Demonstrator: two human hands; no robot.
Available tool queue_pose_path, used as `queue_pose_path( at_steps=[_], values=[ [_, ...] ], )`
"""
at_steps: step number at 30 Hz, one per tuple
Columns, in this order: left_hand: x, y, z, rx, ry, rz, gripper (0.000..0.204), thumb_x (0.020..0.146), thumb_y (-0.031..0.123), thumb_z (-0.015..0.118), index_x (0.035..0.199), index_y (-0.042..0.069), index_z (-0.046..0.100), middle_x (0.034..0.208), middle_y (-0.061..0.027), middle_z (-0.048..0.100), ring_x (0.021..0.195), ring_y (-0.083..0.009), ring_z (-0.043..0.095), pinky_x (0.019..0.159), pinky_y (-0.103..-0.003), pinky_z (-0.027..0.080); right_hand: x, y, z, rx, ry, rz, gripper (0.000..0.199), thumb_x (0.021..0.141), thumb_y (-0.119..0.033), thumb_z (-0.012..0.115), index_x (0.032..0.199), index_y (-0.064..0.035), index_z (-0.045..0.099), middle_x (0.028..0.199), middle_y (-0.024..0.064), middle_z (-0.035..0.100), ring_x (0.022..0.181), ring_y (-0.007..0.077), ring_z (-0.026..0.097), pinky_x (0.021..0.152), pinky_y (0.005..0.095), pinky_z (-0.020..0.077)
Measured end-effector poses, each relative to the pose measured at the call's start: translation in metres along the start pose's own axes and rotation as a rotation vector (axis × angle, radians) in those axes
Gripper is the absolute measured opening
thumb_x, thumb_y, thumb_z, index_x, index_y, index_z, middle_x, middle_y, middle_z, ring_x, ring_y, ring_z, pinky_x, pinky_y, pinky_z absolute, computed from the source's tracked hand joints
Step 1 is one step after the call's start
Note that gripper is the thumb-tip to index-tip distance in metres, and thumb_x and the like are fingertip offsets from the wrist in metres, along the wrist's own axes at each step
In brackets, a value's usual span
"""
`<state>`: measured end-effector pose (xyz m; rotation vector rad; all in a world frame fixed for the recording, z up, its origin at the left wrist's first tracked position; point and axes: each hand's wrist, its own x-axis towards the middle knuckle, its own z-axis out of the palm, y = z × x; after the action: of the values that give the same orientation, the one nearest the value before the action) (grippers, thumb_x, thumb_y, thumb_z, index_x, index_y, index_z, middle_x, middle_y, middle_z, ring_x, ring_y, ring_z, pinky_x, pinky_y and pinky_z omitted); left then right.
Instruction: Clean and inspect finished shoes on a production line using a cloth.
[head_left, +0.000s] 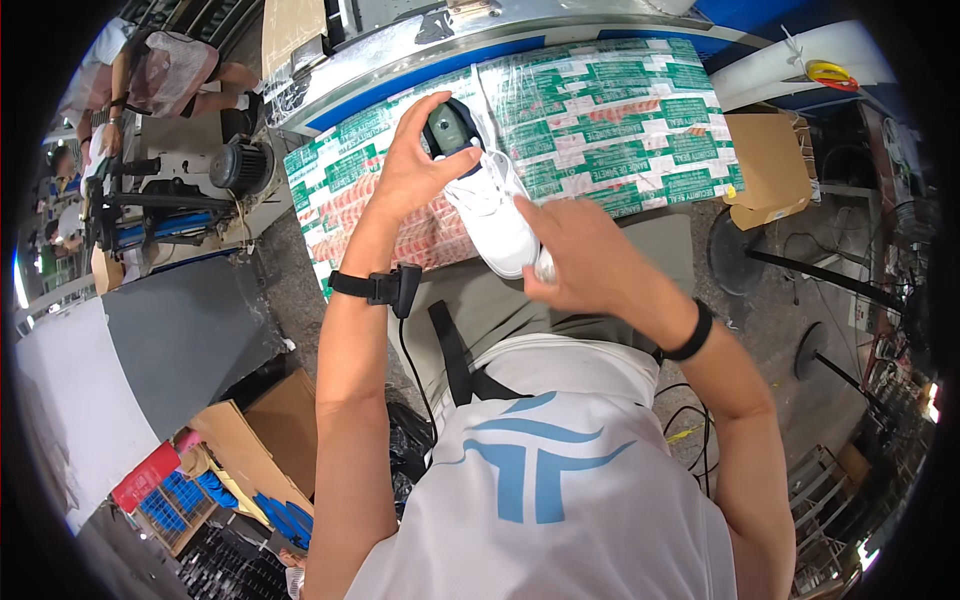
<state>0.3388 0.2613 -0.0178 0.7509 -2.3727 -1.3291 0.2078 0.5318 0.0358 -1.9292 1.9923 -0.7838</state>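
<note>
A white lace-up sneaker (497, 228) lies toe toward me over the front edge of a bench covered in green, white and red printed tape. A dark green shoe last (450, 130) fills its collar. My left hand (412, 168) grips the heel end, thumb and forefinger spread around the last. Beside the toe, my right hand (590, 258) is closed, its forefinger reaching to the shoe's right side. Something small and white (545, 265) shows between that hand's thumb and fingers; motion blur hides what it is.
Behind the taped bench top (610, 110) runs a metal machine edge (420, 50). An open cardboard box (765, 165) stands to the right, near black round-based stands (735, 250). On the left are a grey panel (195, 335), a motor (240, 165) and another person (170, 75).
</note>
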Motion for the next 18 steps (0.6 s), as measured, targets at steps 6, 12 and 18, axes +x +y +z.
queue_pose_path(
  at_steps=[6, 12, 18],
  values=[
    [0.000, -0.001, -0.005, -0.055, 0.024, 0.011, 0.087, 0.084, 0.027, 0.096, 0.161, 0.011, 0.060, 0.156, -0.0137, 0.063, 0.147, -0.0291, 0.059, 0.124, -0.042, 0.045, -0.049, -0.047, -0.044, 0.177, -0.117, 0.143, 0.086, 0.081, -0.023, 0.084, 0.157, 0.0052, 0.055, 0.104, 0.0178, 0.066, 0.096, 0.0403, 0.065, 0.087, 0.0500, 0.0524],
    [-0.002, 0.002, 0.003, -0.004, 0.063, 0.018, 0.087, 0.085, 0.031, 0.094, 0.162, 0.011, 0.059, 0.160, -0.0169, 0.058, 0.151, -0.0320, 0.056, 0.126, -0.044, 0.044, -0.013, -0.016, 0.011, 0.264, 0.142, 0.097, 0.080, 0.082, -0.026, 0.084, 0.152, 0.0037, 0.058, 0.098, 0.0164, 0.067, 0.090, 0.0399, 0.067, 0.084, 0.0513, 0.0548],
    [0.000, 0.005, 0.004, -0.035, 0.060, 0.011, 0.085, 0.083, 0.035, 0.096, 0.157, 0.011, 0.061, 0.157, -0.0190, 0.058, 0.149, -0.0364, 0.056, 0.125, -0.046, 0.045, 0.007, 0.007, 0.028, 0.158, 0.067, 0.052, 0.078, 0.082, -0.026, 0.084, 0.150, 0.0052, 0.060, 0.098, 0.0182, 0.069, 0.090, 0.0387, 0.069, 0.082, 0.0516, 0.0543]
  ],
)
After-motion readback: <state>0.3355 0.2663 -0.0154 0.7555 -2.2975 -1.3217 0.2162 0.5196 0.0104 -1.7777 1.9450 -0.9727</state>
